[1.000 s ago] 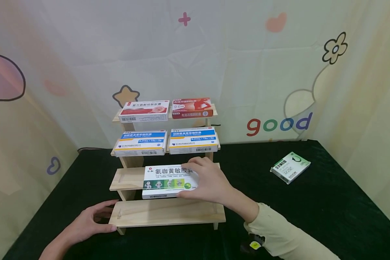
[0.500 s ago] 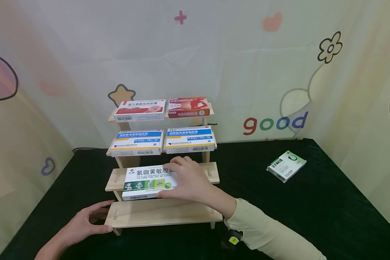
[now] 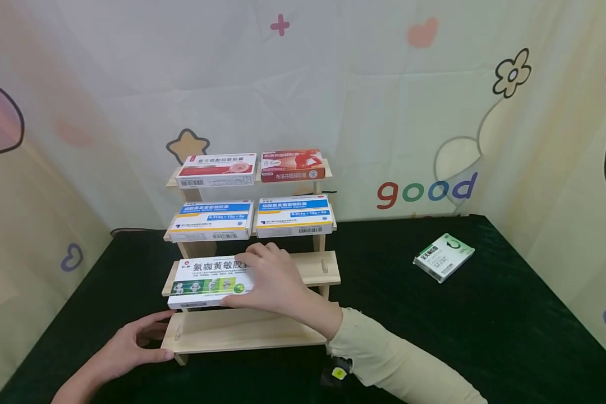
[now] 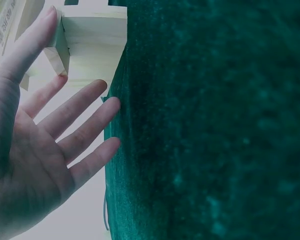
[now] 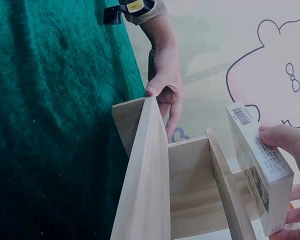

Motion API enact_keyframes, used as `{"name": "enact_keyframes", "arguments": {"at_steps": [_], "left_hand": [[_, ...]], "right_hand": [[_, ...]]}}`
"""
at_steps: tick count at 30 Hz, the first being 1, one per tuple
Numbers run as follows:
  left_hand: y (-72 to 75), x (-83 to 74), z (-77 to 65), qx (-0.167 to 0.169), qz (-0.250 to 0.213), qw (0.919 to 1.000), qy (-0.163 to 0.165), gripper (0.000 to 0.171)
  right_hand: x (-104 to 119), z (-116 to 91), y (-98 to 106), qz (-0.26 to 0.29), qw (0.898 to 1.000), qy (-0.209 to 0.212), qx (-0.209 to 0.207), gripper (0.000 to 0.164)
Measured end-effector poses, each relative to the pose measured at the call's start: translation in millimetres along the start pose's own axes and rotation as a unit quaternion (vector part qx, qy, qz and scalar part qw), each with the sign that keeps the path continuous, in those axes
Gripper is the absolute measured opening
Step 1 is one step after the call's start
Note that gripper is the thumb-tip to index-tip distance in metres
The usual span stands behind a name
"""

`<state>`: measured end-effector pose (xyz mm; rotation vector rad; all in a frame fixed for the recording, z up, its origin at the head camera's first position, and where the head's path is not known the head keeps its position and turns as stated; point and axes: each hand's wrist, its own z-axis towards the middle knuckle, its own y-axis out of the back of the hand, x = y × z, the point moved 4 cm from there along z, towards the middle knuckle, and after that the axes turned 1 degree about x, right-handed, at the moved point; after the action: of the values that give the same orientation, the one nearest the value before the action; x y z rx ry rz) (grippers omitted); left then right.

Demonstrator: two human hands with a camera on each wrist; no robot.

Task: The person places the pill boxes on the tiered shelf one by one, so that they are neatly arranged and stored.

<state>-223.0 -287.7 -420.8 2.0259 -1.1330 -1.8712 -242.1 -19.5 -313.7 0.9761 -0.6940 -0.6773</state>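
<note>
A dark green velvet-covered table (image 3: 485, 331) is enclosed by pale cartoon-printed fabric backdrops (image 3: 363, 95) reading "good".

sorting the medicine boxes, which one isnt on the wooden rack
The green and white box. It lies alone on the dark cloth, right of the wooden rack; the other five boxes all sit on the rack's steps.

four boxes (image 3: 255, 193) sat on the upper two tiers; a green-and-white box (image 3: 443, 257) lay well apart on the dark cloth (image 3: 485, 325), before a cartoon-printed backdrop (image 3: 384, 84).
</note>
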Motion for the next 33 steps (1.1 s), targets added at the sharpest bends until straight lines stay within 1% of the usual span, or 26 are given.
{"name": "enact_keyframes", "arguments": {"at_steps": [7,13,19,25,33], "left_hand": [[1.0,-0.1,0.6,0.004,-0.006,1.0,0.003,0.07],[1.5,-0.3,1.6,0.0,0.003,1.0,0.009,0.072],[0.5,-0.1,2.1,0.008,-0.001,0.9999,-0.008,0.07],[0.2,1.4,1.8,0.012,-0.012,0.9997,-0.019,0.069],[0.4,2.1,2.0,0.009,-0.009,0.9998,-0.013,0.069]], "right_hand": [[5,6,-4,-0.014,1.0,-0.001,-0.009,0.074],[4,10,-7,-0.008,1.0,-0.008,-0.012,0.072],[4,12,-12,0.003,1.0,-0.02,-0.01,0.072],[3,15,-16,0.002,1.0,-0.026,-0.01,0.073],[3,18,-21,-0.004,1.0,-0.022,-0.006,0.072]]}}
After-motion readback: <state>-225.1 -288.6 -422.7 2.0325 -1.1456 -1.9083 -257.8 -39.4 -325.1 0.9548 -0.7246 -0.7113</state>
